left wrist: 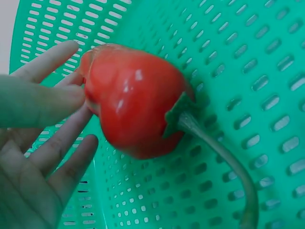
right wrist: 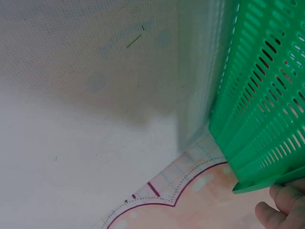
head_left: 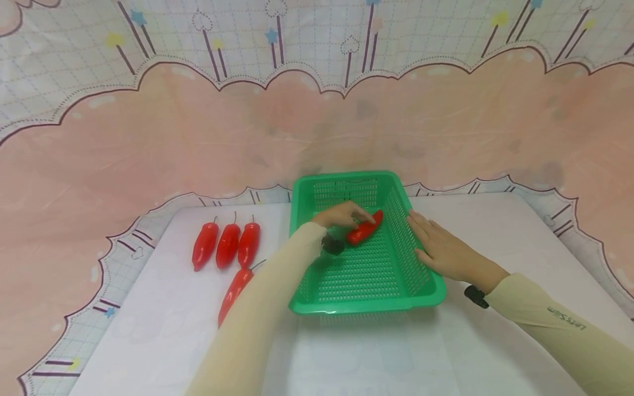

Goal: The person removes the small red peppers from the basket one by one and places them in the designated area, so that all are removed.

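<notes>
A red chili pepper [head_left: 364, 230] lies inside a green plastic basket [head_left: 366, 304], its curved stem pointing away from the fingers in the left wrist view. My left hand [head_left: 342, 214] reaches into the basket over this pepper [left wrist: 138, 100]. Its fingers are spread and fairly straight, with thumb and fingertips right at the pepper's narrow end. On the basket's right side, my right hand [head_left: 446, 250] lies with straight fingers along the rim. The right wrist view catches only a few of that hand's fingertips [right wrist: 286, 200] below the basket's rim [right wrist: 267, 181].
Several more red peppers [head_left: 228, 246] lie on the white tabletop [head_left: 163, 313] left of the basket; one is partly hidden by my left sleeve [head_left: 267, 308]. A patterned cloth [head_left: 247, 137] hangs behind the table.
</notes>
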Available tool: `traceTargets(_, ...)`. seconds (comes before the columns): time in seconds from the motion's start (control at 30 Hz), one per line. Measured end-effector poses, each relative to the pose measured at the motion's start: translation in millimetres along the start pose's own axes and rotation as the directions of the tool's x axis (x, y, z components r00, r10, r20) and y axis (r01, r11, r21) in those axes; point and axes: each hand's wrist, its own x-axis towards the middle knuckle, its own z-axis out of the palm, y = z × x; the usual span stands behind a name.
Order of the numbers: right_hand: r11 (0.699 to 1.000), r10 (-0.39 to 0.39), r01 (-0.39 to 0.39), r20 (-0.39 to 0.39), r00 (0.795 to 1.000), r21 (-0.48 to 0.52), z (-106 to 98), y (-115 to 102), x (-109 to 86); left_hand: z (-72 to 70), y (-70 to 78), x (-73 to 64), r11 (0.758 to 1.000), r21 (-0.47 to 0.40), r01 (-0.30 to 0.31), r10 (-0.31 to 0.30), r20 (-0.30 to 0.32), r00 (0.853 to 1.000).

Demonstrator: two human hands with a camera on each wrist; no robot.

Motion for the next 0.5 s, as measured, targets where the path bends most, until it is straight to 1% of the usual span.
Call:
traceTargets(0.1, 1.0, 0.001, -0.001, 0.001, 1.0, 0.005, 0.5, 0.2, 0.0, -0.3, 0.0, 1.7, 1.0, 0.016, -0.023, 0.023, -0.011, 1.0)
traceTargets(0.23, 1.0, 0.001, -0.001, 0.006, 1.0, 0.014, 1.5, -0.2, -0.6, -3.6, 2.6, 2.3, 0.996, 0.066, -0.056, 0.058, -0.03, 0.998)
traceTargets(0.33, 1.0, -0.001, 0.001, 0.003, 1.0, 0.008, 1.5, -0.2, -1.0, -7.8, 6.3, 2.3, 0.992, 0.111, -0.054, 0.059, -0.046, 0.997)
traceTargets(0.4, 1.0, -0.003, 0.003, -0.002, 1.0, -0.001, 1.2, 0.0, -1.1, -10.1, 7.4, 4.1, 0.989, 0.138, -0.056, 0.063, -0.044, 0.997)
traceTargets(0.5, 1.0, -0.007, 0.007, -0.007, 1.0, -0.003, 0.9, 0.2, -0.4, -11.7, 7.4, 9.1, 0.981, 0.173, -0.088, 0.092, -0.016, 0.996)
